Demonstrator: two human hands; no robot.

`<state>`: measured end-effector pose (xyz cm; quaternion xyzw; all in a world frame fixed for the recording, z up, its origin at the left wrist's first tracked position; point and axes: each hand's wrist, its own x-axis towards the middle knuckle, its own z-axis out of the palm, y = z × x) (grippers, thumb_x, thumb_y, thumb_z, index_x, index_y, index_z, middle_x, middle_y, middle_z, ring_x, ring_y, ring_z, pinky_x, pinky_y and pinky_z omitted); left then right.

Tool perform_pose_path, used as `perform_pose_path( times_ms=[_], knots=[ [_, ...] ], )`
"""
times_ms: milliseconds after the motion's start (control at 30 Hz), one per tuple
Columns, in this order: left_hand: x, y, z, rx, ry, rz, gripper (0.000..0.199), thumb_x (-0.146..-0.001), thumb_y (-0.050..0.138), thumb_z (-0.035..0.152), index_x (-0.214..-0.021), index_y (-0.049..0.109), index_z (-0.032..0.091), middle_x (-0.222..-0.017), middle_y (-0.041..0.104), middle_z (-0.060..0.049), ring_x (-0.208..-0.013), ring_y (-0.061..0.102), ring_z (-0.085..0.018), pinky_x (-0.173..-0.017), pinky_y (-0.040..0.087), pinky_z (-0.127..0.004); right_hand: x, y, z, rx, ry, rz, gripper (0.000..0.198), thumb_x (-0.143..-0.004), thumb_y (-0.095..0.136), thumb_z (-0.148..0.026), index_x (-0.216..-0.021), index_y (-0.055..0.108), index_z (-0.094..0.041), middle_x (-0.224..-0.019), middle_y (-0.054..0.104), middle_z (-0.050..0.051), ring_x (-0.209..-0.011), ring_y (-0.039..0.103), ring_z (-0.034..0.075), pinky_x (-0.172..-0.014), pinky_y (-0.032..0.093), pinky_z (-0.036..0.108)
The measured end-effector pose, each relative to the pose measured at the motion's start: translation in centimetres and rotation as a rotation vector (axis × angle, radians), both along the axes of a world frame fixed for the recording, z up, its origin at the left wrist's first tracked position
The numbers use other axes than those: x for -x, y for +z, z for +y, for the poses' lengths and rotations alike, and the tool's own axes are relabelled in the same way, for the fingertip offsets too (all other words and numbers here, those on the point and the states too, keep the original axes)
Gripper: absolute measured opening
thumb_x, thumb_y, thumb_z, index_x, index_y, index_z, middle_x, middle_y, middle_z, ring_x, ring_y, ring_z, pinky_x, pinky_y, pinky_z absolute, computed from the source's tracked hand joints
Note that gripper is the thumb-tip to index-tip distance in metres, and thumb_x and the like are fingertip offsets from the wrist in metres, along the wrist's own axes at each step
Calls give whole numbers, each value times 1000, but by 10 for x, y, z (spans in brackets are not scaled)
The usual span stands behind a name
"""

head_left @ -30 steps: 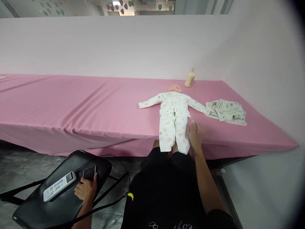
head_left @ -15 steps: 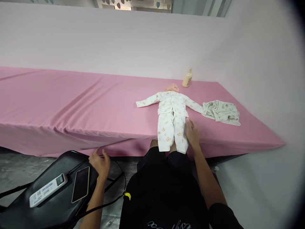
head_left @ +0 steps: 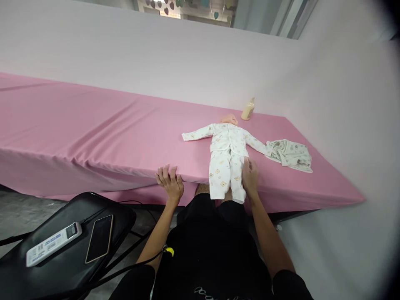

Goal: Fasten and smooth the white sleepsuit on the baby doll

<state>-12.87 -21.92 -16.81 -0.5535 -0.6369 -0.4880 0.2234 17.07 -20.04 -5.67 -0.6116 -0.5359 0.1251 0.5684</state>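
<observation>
Currently the right hand (head_left: 250,177) is laid flat, fingers extended, against the trouser leg of the baby doll (head_left: 228,154), which lies face-up near the front edge of the pink-covered table (head_left: 93,133). Left hand (head_left: 170,183) is spread open on that edge, nothing held. A crumpled garment (head_left: 290,153) and a bottle (head_left: 248,111) are seen beyond the doll.

1. Baby doll (head_left: 229,143): flat on its back near the pink table's front edge, arms spread, head toward the wall.
2. Outfit: white printed long-sleeve top and trousers, legs overhanging the edge.
</observation>
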Motion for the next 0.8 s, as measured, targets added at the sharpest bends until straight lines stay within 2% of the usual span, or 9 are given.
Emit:
perform_pose_path(
  times_ms=[100,233,367,467,567,633,700,733,800],
  knots=[
    [5,-4,2,-1,-7,23,40,-103,36,32,-134,54,14,-147,44,-22,-153,15,-32,-117,16,-63,2,0,2,-1,-18,19,46,-98,39,-53,-109,68,-18,-111,70,11,-101,61,24,-90,46,38],
    [5,4,-2,-16,-12,38,41,-102,39,30,-136,55,13,-148,44,-21,-153,16,-31,-119,17,-61,4,0,-6,-1,8,25,47,-98,39,-52,-117,65,-18,-121,67,13,-112,60,25,-98,45,41],
    [11,15,-32,78,-74,103,48,-101,44,30,-146,47,15,-156,38,-19,-153,18,-31,-121,13,-59,-21,-7,-45,-21,151,-261,51,-97,44,-49,-135,56,-17,-137,59,15,-128,53,28,-108,42,49],
    [26,2,-83,171,-97,167,60,-99,49,32,-155,35,16,-162,23,-19,-152,20,-32,-122,13,-58,-70,-16,-91,12,306,-605,46,-95,51,-47,-134,59,-26,-137,61,10,-130,54,32,-112,39,54],
    [50,-39,-151,304,-147,192,62,-97,48,31,-157,33,24,-163,24,-14,-150,26,-31,-122,20,-55,-129,-30,-140,137,428,-779,43,-92,54,-46,-132,62,-34,-139,62,6,-128,57,33,-111,42,57],
    [67,-72,-196,433,-132,172,61,-96,44,33,-156,35,25,-161,31,-12,-148,32,-30,-118,31,-53,-158,-47,-171,269,412,-739,40,-88,57,-51,-123,69,-34,-122,71,7,-115,66,36,-100,51,58],
    [81,-97,-237,558,-19,133,59,-92,40,36,-149,50,23,-150,47,-15,-138,47,-33,-107,46,-50,-171,-71,-201,411,375,-603,40,-83,59,-56,-112,74,-33,-115,74,8,-109,69,36,-96,56,56],
    [86,-103,-255,642,58,126,56,-89,40,36,-140,61,24,-140,57,-16,-129,56,-34,-101,50,-47,-172,-86,-217,496,369,-505,39,-82,58,-58,-105,76,-33,-111,76,8,-105,71,35,-93,58,52],
    [88,-99,-288,908,215,164,49,-81,44,29,-119,74,38,-118,72,-6,-114,66,-32,-93,54,-42,-164,-117,-245,709,420,-299,40,-81,55,-62,-92,79,-32,-97,78,6,-94,74,33,-89,61,46]
  ],
)
